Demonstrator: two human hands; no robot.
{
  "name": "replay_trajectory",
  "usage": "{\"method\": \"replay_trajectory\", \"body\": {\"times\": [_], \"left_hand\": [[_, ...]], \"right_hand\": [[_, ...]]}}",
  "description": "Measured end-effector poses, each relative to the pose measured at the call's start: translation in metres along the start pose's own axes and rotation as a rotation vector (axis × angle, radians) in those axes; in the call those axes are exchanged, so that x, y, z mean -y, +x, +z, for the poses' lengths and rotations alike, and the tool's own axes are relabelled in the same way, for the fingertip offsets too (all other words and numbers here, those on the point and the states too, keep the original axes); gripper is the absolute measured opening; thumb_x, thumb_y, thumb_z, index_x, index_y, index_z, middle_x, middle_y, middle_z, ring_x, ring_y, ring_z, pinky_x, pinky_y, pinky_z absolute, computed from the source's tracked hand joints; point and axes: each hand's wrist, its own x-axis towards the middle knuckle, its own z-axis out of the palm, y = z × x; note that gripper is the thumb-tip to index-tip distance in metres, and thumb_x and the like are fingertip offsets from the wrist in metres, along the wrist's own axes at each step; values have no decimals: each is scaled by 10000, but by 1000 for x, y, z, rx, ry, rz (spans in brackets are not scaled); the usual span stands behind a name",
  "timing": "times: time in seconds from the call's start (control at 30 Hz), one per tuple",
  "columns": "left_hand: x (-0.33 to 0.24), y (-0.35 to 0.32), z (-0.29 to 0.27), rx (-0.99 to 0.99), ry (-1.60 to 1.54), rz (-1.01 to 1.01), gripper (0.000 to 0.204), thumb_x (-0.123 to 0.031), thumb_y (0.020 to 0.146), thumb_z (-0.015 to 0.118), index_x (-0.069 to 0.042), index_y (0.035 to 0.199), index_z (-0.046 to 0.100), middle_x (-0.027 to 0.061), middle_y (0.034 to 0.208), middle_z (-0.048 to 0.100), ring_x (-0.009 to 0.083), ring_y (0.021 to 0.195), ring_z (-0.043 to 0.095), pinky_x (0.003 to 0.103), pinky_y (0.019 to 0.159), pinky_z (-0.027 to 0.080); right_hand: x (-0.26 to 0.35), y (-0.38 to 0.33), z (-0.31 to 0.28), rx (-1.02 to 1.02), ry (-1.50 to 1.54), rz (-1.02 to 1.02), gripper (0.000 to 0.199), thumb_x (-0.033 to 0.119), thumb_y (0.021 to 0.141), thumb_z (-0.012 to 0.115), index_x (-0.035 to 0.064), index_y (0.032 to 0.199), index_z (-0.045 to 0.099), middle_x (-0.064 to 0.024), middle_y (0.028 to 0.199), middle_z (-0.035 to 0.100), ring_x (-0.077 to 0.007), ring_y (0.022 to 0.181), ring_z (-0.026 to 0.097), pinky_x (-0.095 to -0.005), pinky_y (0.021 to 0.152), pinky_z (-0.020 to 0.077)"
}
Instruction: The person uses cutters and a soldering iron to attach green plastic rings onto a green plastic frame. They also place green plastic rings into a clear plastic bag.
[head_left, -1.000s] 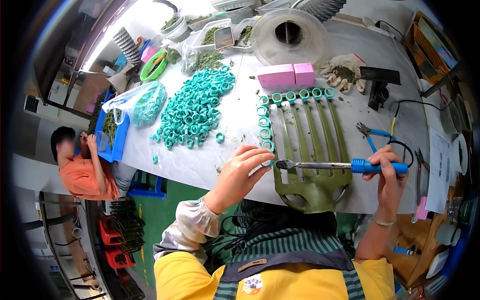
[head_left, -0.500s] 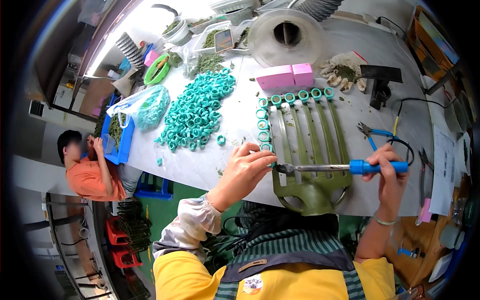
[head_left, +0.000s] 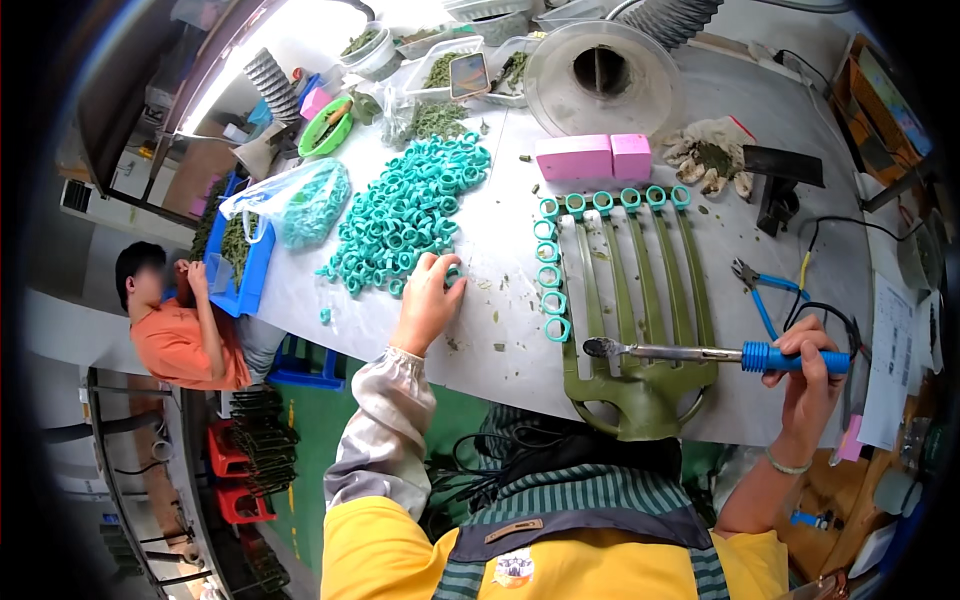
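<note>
My left hand (head_left: pixel 431 298) reaches into the near edge of a heap of teal plastic rings (head_left: pixel 408 217), fingers closing on one ring. My right hand (head_left: pixel 808 352) grips the blue handle of a soldering iron (head_left: pixel 700 353), whose metal tip hovers over the base of an olive-green pronged plastic part (head_left: pixel 632 330). That part lies flat on the white table (head_left: pixel 500 240). Teal rings (head_left: pixel 549 275) line its left side and the tips of its prongs (head_left: pixel 612 200).
Two pink blocks (head_left: pixel 592 156) and a clear round spool (head_left: pixel 603 66) sit beyond the part. Blue-handled pliers (head_left: pixel 757 289) and a black cable lie at right. A bag of rings (head_left: pixel 300 203), a blue bin and trays stand at left. A person in orange (head_left: pixel 170 320) sits below the table's left edge.
My left hand has left the soldering iron's tip and moved left and away to the ring heap. The right hand and iron stay nearly still.
</note>
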Motion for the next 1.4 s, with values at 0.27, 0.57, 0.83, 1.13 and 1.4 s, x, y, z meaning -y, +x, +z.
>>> {"method": "replay_trajectory", "body": {"times": [0.27, 0.57, 0.83, 1.13, 1.4], "left_hand": [[-2, -10, -24, 240, -590, -288, 206, -112, 847, 767, -19, 1006, 675, 31, 936, 611, 98, 847, 662, 235, 699, 538], [-102, 45, -35, 325, -771, 73, 274, -26, 896, 690, -32, 1170, 681, 30, 1138, 540, 84, 989, 598, 233, 875, 524], [-114, 81, 21, 149, -323, 468, 291, -83, 832, 732, -76, 1121, 696, 78, 1138, 677, 274, 1059, 605, 381, 952, 467], [-116, 94, 33, 162, -213, 564, 272, -66, 817, 728, -65, 1088, 702, 87, 1099, 700, 285, 1020, 615, 384, 911, 476], [-118, 92, 30, 195, -216, 542, 292, -82, 820, 729, -76, 1110, 701, 107, 1143, 688, 309, 1063, 612, 405, 948, 469]], "right_hand": [[9, 0, -3, -34, -32, -32, 212, 171, 912, 593, -11, 821, 653, -94, 831, 582, -138, 584, 590, -232, 437, 518], [-11, 19, 17, -159, -35, -56, 217, 133, 952, 564, -42, 864, 657, -98, 896, 617, -158, 624, 630, -254, 526, 544], [-49, 48, 38, -121, -63, -72, 216, 112, 971, 553, -64, 892, 650, -91, 909, 638, -187, 664, 686, -280, 598, 578], [-65, 59, 50, -100, 30, -47, 195, 90, 969, 554, -70, 923, 656, -104, 936, 655, -198, 659, 694, -290, 619, 595], [-21, 58, 5, -298, -64, -160, 243, 149, 971, 562, -68, 905, 652, -103, 890, 667, -177, 633, 676, -261, 589, 563]]}}
